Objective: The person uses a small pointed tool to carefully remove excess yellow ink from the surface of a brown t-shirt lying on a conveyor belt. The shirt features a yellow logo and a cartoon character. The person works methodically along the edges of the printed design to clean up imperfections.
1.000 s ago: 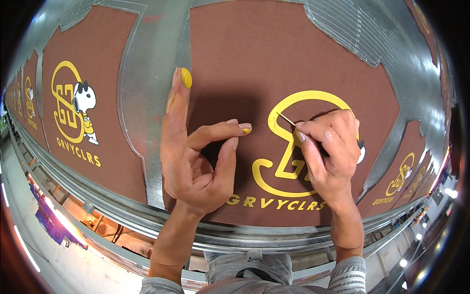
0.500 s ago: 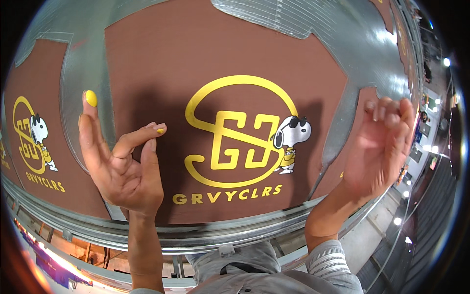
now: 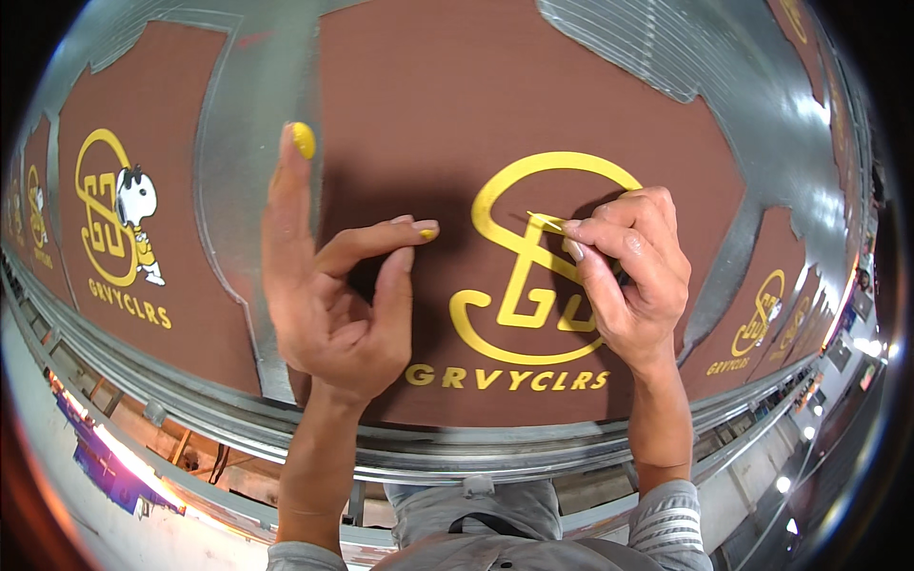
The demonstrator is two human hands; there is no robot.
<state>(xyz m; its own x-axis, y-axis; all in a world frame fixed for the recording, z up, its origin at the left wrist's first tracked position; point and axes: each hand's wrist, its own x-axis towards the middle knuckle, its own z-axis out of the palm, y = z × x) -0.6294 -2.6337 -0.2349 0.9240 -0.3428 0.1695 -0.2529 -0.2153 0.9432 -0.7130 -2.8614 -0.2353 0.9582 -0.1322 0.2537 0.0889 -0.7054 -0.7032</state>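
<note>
Beneath my hands lies a brown fabric panel (image 3: pixel 428 105) printed with a looping yellow emblem (image 3: pixel 486 205) and yellow lettering below it. My left hand (image 3: pixel 338 319) hovers over the panel's left edge, index finger raised, thumb and middle finger apart. A thick blob of yellow ink (image 3: pixel 303 141) coats the index fingertip, and a smaller smear (image 3: pixel 429 234) marks the middle fingertip. My right hand (image 3: pixel 643 271) pinches a thin, pointed yellow sliver-like tool (image 3: pixel 546 221) over the emblem's upper part; its exact kind is unclear. This hand covers the emblem's right side.
Another brown panel (image 3: pixel 143 86) with the same emblem and a white cartoon dog (image 3: pixel 139 197) lies at left. More printed panels (image 3: pixel 762 295) continue at right, on a shiny grey table (image 3: pixel 257 190). A metal rail (image 3: pixel 495 462) runs along the near edge.
My right hand has swung in from the right side to the emblem and now pinches the thin yellow tool. The view has shifted left, so the panels appear farther right.
</note>
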